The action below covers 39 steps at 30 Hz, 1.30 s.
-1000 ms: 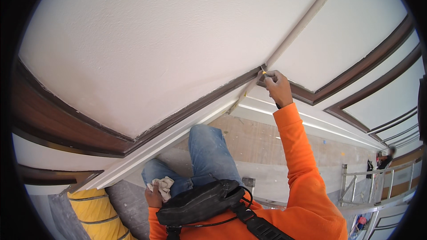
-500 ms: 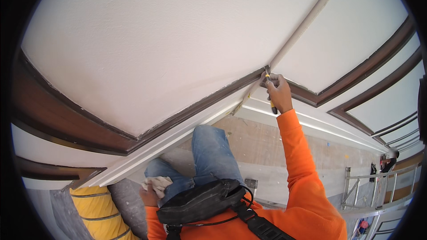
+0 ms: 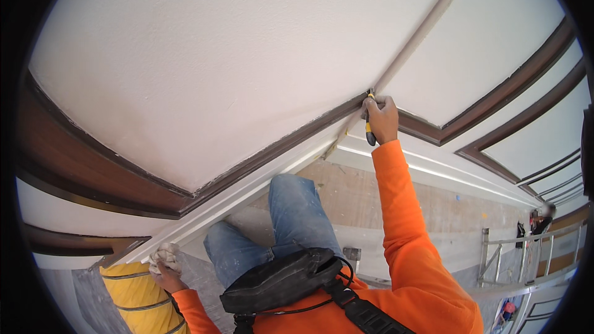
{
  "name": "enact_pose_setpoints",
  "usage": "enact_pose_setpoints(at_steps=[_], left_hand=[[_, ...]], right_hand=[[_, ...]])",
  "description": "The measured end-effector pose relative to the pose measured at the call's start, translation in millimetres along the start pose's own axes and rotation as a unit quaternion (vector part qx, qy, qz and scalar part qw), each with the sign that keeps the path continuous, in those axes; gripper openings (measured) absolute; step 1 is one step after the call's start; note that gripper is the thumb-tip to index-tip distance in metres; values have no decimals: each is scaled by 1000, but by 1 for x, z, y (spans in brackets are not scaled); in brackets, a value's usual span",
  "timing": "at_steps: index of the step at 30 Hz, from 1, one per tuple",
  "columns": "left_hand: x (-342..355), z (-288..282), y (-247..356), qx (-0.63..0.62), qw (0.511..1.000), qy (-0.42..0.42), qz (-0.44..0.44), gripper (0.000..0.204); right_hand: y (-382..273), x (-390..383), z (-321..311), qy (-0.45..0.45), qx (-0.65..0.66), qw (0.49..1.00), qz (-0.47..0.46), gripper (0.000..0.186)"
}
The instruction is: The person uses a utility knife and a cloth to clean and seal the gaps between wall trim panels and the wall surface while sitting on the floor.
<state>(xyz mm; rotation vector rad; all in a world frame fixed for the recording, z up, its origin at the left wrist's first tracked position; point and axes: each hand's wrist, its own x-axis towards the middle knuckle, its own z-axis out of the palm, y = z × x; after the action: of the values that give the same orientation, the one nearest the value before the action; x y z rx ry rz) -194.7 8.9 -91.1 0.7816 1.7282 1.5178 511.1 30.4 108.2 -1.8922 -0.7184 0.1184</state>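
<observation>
My right hand [image 3: 382, 117] is closed round a slim scraper [image 3: 370, 131] with a black and yellow handle. Its tip meets the inside corner, where the dark brown wood moulding [image 3: 291, 131] ends at the upright beige corner strip [image 3: 427, 25]. How wide its blade is, I cannot make out. Low on the left, my left hand [image 3: 168, 278] grips a crumpled off-white rag [image 3: 166, 258]. The rag is beside the top of a yellow ribbed duct hose [image 3: 139, 294] and near the white skirting below the moulding.
White wall panels [image 3: 216, 55] framed in brown moulding run along both sides of the corner. My knees in jeans [image 3: 297, 210] are close to the left wall. On the right stands a metal scaffold frame [image 3: 526, 260]; farther back is another person [image 3: 543, 219]. A black bag [image 3: 278, 281] hangs at my waist.
My left hand has moved left with the rag, from beside my knee to the yellow hose. My right hand has shifted slightly left and up, and the scraper's handle stands more upright.
</observation>
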Motion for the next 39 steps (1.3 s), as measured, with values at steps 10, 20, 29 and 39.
enact_pose_setpoints(at_steps=[10,20,29,39], left_hand=[[-8,3,-1,16,999,35,-11,42],[4,-7,0,11,997,66,23,45],[-19,15,10,-5,999,37,14,33],[-28,25,13,-41,999,9,16,24]], right_hand=[[1,2,9,22,-38,999,12,31],[10,10,6,11,6,1000,17,29],[-2,-2,2,-7,19,999,37,31],[6,5,-2,24,-10,999,19,31]])
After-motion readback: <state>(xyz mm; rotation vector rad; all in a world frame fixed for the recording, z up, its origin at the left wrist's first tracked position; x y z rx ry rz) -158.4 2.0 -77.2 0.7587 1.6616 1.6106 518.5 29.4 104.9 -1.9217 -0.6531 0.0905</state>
